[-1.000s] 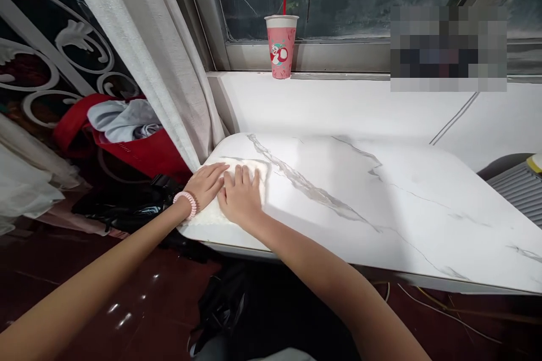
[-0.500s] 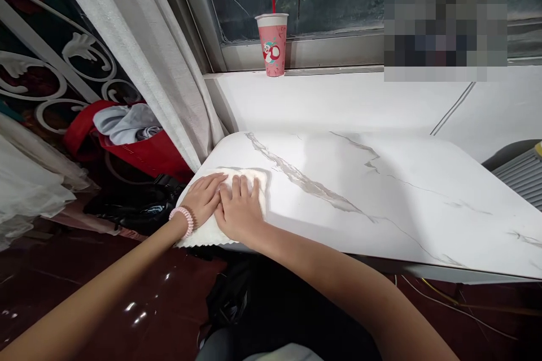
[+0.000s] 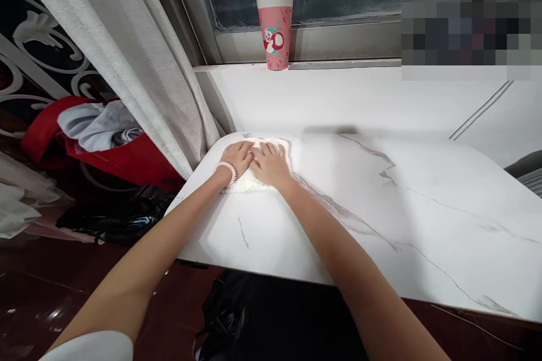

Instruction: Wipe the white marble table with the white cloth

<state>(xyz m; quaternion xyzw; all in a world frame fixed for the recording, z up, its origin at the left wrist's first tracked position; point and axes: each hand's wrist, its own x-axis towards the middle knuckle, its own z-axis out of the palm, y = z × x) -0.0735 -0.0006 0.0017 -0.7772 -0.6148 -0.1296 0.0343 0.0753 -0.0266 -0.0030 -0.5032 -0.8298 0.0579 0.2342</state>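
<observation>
A white cloth (image 3: 249, 183) lies spread on the white marble-patterned table (image 3: 262, 237), at its far left part by the wall. My left hand (image 3: 237, 159), with a pink coiled band at the wrist, rests flat on the cloth, fingers stretched out. Just to its right, my right hand (image 3: 271, 164) presses flat on the same cloth with the fingers slightly spread. Both hands are side by side, nearly touching, and neither is closed round the cloth. Part of the cloth is hidden beneath them.
A pink paper cup (image 3: 277, 36) with a red straw stands on the window ledge behind the table. A pale curtain (image 3: 156, 56) hangs at the table's left. Beyond it, a red bag (image 3: 122, 161) holds grey cloth. A black bag (image 3: 118, 217) lies below.
Both hands and the cloth have slid away from the table's front left edge toward the wall and a little to the right. The view has shifted somewhat too.
</observation>
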